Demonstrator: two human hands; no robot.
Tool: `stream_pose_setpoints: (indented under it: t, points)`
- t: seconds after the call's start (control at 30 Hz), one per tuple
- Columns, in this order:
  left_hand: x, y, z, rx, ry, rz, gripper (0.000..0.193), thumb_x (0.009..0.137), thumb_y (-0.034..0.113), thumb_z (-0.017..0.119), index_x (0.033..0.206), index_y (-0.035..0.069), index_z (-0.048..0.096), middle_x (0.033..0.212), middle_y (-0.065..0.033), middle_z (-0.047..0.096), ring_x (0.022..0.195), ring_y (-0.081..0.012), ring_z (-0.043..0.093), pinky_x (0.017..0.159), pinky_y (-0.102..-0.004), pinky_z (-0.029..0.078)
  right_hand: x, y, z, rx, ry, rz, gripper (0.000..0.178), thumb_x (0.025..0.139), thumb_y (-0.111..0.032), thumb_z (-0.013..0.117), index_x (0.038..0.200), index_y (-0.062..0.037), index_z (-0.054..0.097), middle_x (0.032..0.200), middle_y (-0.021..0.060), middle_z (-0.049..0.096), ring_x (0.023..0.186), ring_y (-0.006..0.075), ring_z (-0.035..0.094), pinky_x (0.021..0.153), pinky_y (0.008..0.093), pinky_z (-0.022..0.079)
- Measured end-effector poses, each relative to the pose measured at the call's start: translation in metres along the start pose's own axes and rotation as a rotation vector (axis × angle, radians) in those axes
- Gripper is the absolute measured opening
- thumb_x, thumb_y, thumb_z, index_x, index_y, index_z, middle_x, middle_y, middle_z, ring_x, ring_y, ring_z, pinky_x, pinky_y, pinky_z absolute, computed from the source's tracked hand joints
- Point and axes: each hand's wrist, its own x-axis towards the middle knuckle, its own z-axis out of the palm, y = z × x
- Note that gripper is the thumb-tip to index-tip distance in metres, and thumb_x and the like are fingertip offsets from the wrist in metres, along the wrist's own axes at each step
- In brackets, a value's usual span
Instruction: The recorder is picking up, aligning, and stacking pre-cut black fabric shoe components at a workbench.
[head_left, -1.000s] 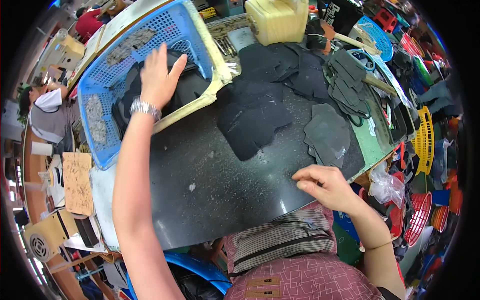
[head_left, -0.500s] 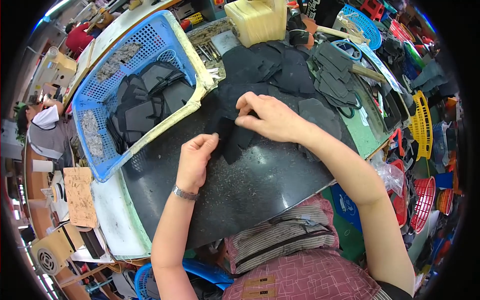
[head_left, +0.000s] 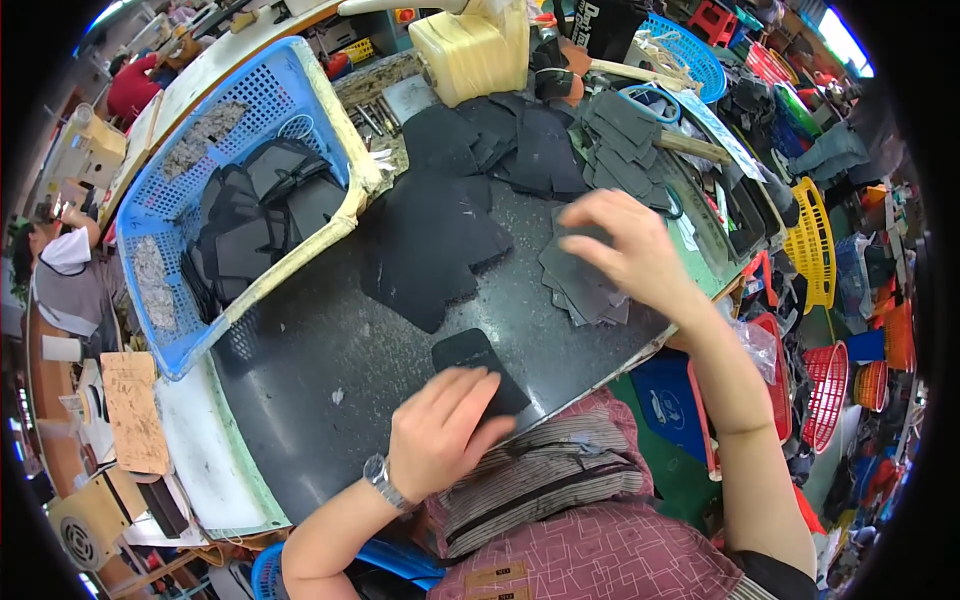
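Observation:
My left hand (head_left: 445, 425) rests near the table's front edge, on a flat black cut piece (head_left: 468, 350) with rounded corners. Its fingers lie over the piece, and the thumb stands apart. Part of the piece is hidden under them. Over a small pile of dark grey cut pieces (head_left: 580, 285) on the right hovers my right hand (head_left: 632, 250), thumb and fingers apart, with nothing visible between them. Between the hands and the basket, larger black cut pieces (head_left: 425, 250) lie overlapping on the dark work surface (head_left: 330, 400).
A blue basket (head_left: 165, 340) with black pieces stands at the left. Behind are more black pieces (head_left: 545, 150), fanned grey pieces (head_left: 620, 140) and a yellowish wrapped block (head_left: 470, 55). Scissors (head_left: 650, 100) lie at the back right. Colored baskets crowd the right; another person (head_left: 75, 275) sits far left.
Both hands were together at the black pieces in the middle. The left has come toward the front edge, where a black piece now lies; the right has moved right over the grey pile.

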Motion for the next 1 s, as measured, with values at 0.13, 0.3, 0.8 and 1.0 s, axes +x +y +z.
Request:
stream_pose_setpoints:
  t: [0.13, 0.3, 0.8, 1.0]
  points:
    - [0.064, 0.004, 0.048, -0.099, 0.068, 0.084, 0.022, 0.074, 0.010, 0.071, 0.093, 0.004, 0.063, 0.090, -0.0089, 0.064, 0.082, -0.0252, 0.062, 0.071, -0.0335, 0.052, -0.042, 0.022, -0.009, -0.017, -0.089, 0.155, 0.022, 0.076, -0.013, 0.068, 0.094, -0.0020, 0.062, 0.092, 0.0113, 0.062, 0.087, 0.0285, 0.061, 0.077, 0.0362, 0.049]
    - [0.118, -0.001, 0.106, -0.040, 0.037, -0.063, 0.034, 0.072, 0.010, 0.071, 0.103, 0.004, 0.058, 0.099, -0.0116, 0.058, 0.091, -0.0296, 0.058, 0.079, -0.0375, 0.050, -0.053, 0.010, -0.001, 0.028, -0.058, 0.407, 0.030, 0.072, -0.011, 0.071, 0.099, -0.0017, 0.062, 0.090, 0.0126, 0.061, 0.084, 0.0291, 0.062, 0.075, 0.0373, 0.050]
    - [0.128, -0.019, 0.112, -0.112, -0.031, -0.133, 0.054, 0.063, 0.012, 0.079, 0.109, 0.007, 0.052, 0.102, -0.0124, 0.055, 0.098, -0.0324, 0.053, 0.085, -0.0395, 0.045, -0.060, 0.015, 0.006, 0.021, -0.086, 0.504, 0.030, 0.067, -0.010, 0.074, 0.089, -0.0055, 0.053, 0.083, 0.0093, 0.057, 0.077, 0.0280, 0.058, 0.068, 0.0390, 0.045]
    - [0.136, -0.034, 0.086, -0.283, -0.285, -0.161, 0.069, 0.068, 0.008, 0.072, 0.129, 0.008, 0.041, 0.115, -0.0151, 0.056, 0.109, -0.0304, 0.052, 0.093, -0.0366, 0.042, -0.070, 0.017, 0.019, -0.095, 0.227, 0.216, 0.019, 0.071, -0.008, 0.073, 0.084, -0.0036, 0.060, 0.089, 0.0095, 0.061, 0.079, 0.0278, 0.057, 0.071, 0.0389, 0.045]
